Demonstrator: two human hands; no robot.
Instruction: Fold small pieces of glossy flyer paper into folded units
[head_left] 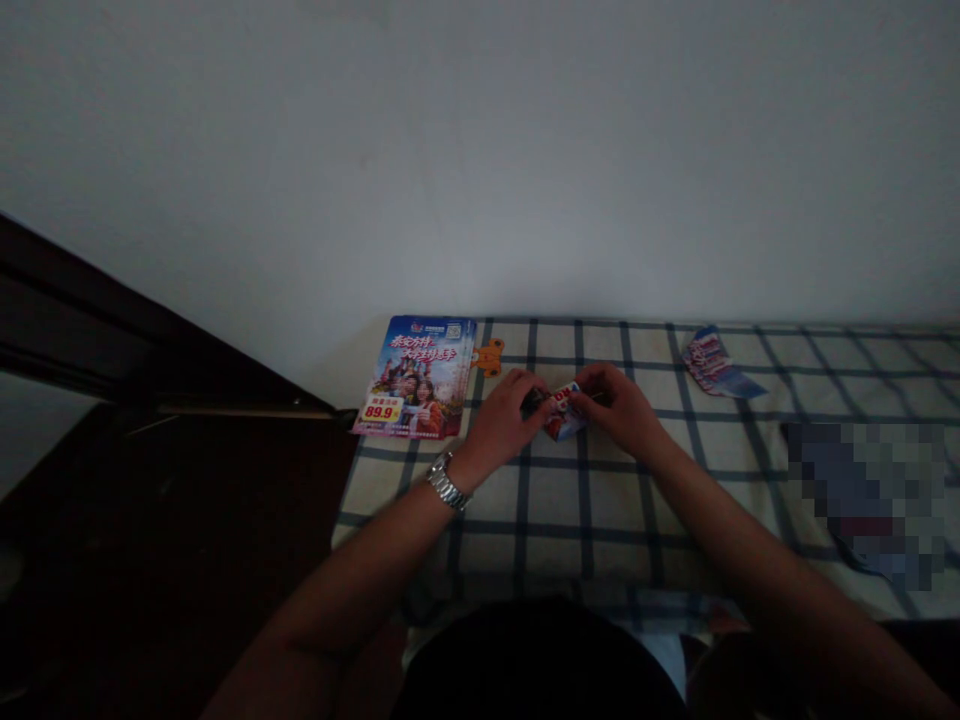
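Note:
Between my hands is a small printed paper, folded, with red lettering on white and blue. My left hand, a steel watch on its wrist, grips the paper's left side with closed fingers. At the right edge of the same paper, my right hand pinches it. To the left lies a stack of colourful flyers printed with Chinese characters and "89.9". A folded flyer piece rests on the cloth farther right, its exact shape hard to make out.
A checked tablecloth covers the surface, which meets a pale wall. Beside the flyers sits an orange bear-shaped piece. A pixelated item lies at the right. Dark furniture stands at the left.

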